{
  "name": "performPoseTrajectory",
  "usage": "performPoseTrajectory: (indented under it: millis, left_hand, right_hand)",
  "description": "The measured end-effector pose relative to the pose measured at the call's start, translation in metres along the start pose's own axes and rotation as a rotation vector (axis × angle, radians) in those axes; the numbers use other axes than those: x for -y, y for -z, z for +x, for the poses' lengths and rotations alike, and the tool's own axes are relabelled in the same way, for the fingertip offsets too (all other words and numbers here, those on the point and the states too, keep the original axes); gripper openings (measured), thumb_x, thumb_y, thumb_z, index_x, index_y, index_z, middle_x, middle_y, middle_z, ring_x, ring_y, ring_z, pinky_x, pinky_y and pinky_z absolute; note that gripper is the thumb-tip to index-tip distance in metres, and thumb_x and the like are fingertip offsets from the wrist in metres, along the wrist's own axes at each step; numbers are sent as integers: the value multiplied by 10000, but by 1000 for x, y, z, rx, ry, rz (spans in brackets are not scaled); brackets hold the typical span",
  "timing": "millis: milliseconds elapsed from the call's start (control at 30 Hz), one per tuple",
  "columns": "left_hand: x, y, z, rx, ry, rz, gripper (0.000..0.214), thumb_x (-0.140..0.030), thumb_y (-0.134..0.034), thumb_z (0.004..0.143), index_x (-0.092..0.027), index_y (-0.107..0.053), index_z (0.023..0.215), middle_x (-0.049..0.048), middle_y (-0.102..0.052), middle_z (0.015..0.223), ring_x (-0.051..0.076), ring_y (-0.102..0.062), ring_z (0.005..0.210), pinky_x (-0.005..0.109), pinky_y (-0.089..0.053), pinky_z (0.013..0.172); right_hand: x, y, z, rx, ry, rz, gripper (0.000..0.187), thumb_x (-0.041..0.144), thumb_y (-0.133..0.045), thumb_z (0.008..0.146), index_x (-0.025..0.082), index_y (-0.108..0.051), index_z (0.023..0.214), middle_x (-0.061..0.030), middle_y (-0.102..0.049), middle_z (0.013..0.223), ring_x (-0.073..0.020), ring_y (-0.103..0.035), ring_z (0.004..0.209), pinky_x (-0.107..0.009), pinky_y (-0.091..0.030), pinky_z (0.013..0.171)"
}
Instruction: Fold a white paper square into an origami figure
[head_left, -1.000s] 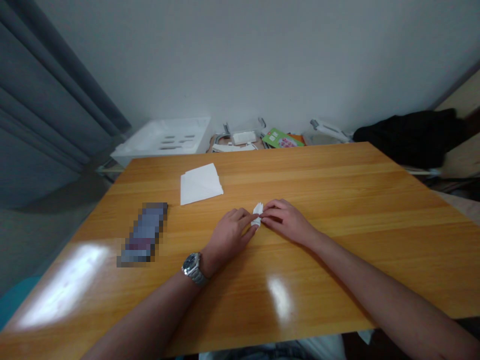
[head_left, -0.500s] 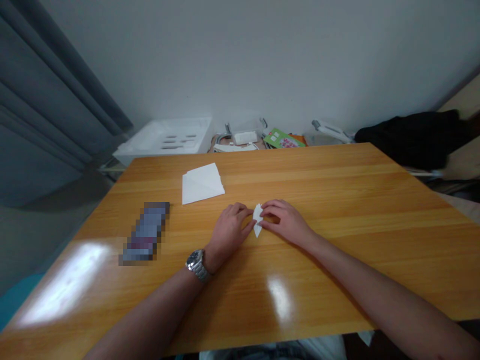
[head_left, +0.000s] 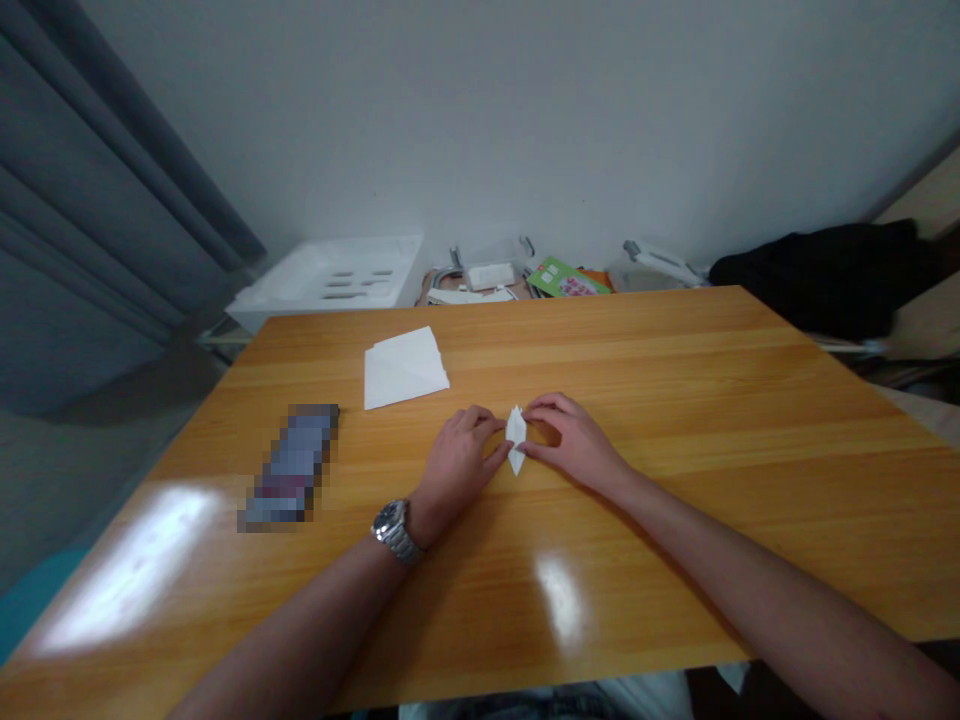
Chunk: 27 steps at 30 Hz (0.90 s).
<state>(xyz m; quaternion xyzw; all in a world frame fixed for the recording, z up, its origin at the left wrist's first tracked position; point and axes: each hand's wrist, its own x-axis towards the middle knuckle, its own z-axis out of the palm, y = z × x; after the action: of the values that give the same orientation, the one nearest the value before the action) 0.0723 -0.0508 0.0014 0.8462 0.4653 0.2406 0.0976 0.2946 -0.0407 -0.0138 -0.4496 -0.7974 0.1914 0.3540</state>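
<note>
A small white folded paper piece (head_left: 515, 438), shaped like a narrow diamond, lies on the wooden table (head_left: 675, 400) between my two hands. My left hand (head_left: 459, 462), with a metal watch on its wrist, pinches the piece's left edge with its fingertips. From the other side my right hand (head_left: 574, 443) presses and pinches the right edge, fingers curled. Both hands rest on the tabletop.
A folded stack of white paper (head_left: 403, 367) lies further back on the left. A blurred dark flat object (head_left: 291, 465) sits at the left. Behind the table are a white tray (head_left: 330, 280), cluttered items (head_left: 525, 275) and dark cloth (head_left: 825, 275). Grey curtain at left.
The paper piece has been flattened from a crumpled-looking lump into a narrow pointed diamond. Both hands shifted only slightly around it.
</note>
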Motion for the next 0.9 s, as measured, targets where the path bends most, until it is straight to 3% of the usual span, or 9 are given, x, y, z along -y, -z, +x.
performPoseTrajectory:
  millis: [333, 900]
  left_hand:
    - [0, -3, 0, -10, 17, -21, 266, -316, -661, 934, -217, -644, 1180, 72, -629, 1105, 243, -598, 1016, 408, -504, 934]
    - [2, -3, 0, 7, -10, -41, 292, -311, -653, 937, -220, -651, 1215, 83, -624, 1134, 250, -595, 1028, 415, -509, 935]
  right_hand:
    - [-4, -3, 1, 30, -92, 97, 309, 288, -829, 777, 219, -673, 1035, -73, -599, 1094, -258, -574, 1089, -440, -462, 1002]
    - [-6, -2, 1, 83, -64, 57, 281, 288, -808, 799, 239, -670, 1039, -79, -584, 1119, -269, -559, 1097, -458, -454, 997]
